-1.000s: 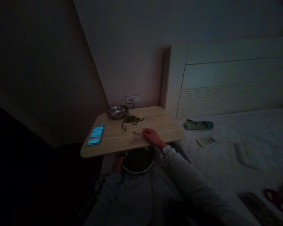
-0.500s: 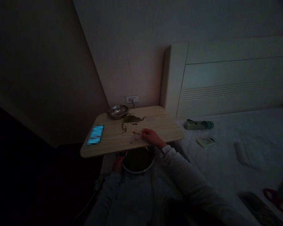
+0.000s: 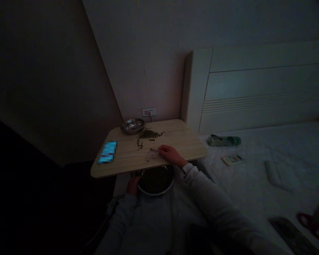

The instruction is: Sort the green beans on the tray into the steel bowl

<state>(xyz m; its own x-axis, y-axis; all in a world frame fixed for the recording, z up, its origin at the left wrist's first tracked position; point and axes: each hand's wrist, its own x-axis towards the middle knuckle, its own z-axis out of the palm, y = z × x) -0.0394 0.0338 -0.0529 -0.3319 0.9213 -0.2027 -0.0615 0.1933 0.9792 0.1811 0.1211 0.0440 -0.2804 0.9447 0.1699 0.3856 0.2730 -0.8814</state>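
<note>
My right hand (image 3: 168, 153) is over the front of the wooden tabletop (image 3: 180, 148), fingers pinched on a thin see-through piece (image 3: 152, 154) that looks like plastic. A few small dark grains lie beside this piece. Farther back is a spread of small green beans or seeds (image 3: 149, 134). Below the table's front edge, my left hand (image 3: 133, 185) grips the left side of a round bowl (image 3: 154, 194) on my lap. Its inside is dark, so the contents are hard to make out. The table hides its far rim.
At the tabletop's back left stands a shiny metal bowl (image 3: 133, 126). A lit phone (image 3: 107, 152) lies on the left. On the bed to the right are a green-tinted bottle (image 3: 223, 141), a pale phone-like object (image 3: 233, 159) and red-handled scissors (image 3: 312, 223).
My right hand and the see-through piece have shifted very slightly to the left. Some grains near the fingertips lie differently. My left hand and the bowl have stayed put.
</note>
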